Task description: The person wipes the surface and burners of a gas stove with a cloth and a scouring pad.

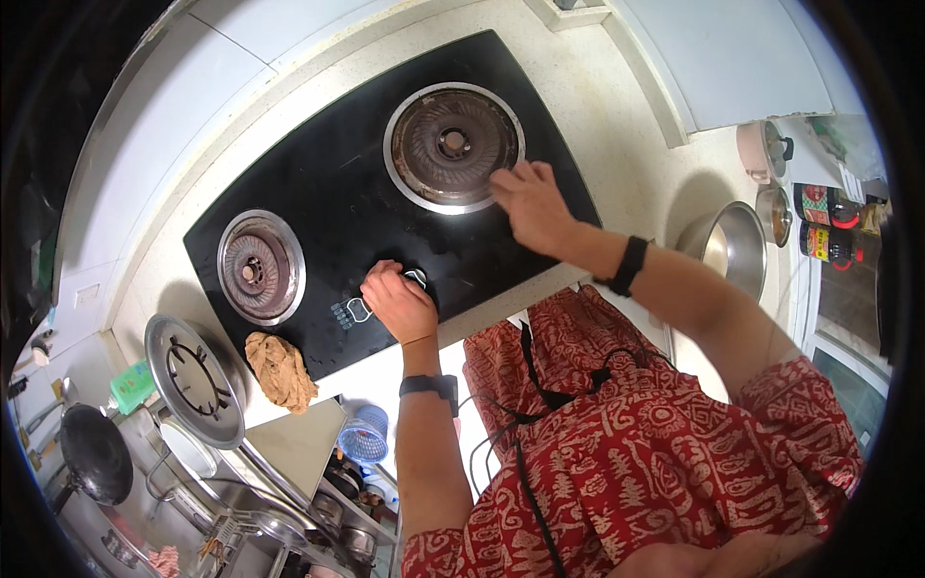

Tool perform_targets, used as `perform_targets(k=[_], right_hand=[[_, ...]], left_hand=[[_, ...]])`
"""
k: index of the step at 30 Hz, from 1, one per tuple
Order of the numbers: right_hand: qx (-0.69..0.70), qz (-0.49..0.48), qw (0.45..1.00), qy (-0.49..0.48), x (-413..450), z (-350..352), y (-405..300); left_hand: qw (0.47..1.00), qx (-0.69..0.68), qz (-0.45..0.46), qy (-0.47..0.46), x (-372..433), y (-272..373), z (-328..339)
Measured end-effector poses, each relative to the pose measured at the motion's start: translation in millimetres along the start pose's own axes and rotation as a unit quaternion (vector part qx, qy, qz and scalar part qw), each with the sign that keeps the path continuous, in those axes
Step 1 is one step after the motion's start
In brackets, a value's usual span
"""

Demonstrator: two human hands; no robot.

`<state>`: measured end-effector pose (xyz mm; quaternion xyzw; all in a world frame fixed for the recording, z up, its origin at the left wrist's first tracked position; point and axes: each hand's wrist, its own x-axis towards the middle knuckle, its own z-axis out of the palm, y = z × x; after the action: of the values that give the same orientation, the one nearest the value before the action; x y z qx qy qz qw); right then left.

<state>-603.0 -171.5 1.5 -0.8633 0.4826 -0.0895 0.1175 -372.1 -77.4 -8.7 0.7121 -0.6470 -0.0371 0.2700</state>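
A black glass gas cooktop (340, 188) lies before me with two burners. My right hand (535, 206) is at the near rim of the large burner (426, 123), fingers bent down against or just above its metal ring; whether they grip it cannot be made out. My left hand (397, 303) rests over the front controls, partly covering the white markings (358, 311); a knob under the fingers is mostly hidden. To its left is the smaller burner (261, 267). A crumpled brown cloth (280, 372) lies at the cooktop's front left corner.
A steel pan-shaped ring holding a black pan support (233, 401) leans left of the cloth, near a green bottle (132, 386). A black wok (95, 454) hangs further left. At right stand a steel basin (748, 238), a pink pot (759, 152) and jars (816, 242).
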Motion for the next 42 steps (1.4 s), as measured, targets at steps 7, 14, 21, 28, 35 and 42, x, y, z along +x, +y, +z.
perform_targets(k=[7, 14, 21, 28, 35, 42], right_hand=[[-0.068, -0.084, 0.994, 0.024, 0, -12, 27], [-0.011, -0.070, 0.997, 0.011, 5, 6, -12], [-0.057, -0.039, 0.997, 0.018, -1, 3, -11], [-0.106, -0.072, 0.992, -0.018, 3, -16, 35], [-0.010, -0.107, 0.994, -0.013, 5, 0, 8], [0.005, -0.009, 0.999, -0.049, 3, -3, 8]], left_hand=[[1.000, 0.007, 0.000, -0.005, -2, -2, 0], [1.000, 0.003, 0.002, -0.007, -3, -4, 2], [1.000, -0.005, -0.001, -0.004, -1, -3, 1], [1.000, -0.001, -0.003, -0.001, 0, -3, 0], [1.000, 0.000, -0.006, -0.004, -3, -5, 2], [1.000, -0.011, 0.000, 0.002, 2, -2, 2]])
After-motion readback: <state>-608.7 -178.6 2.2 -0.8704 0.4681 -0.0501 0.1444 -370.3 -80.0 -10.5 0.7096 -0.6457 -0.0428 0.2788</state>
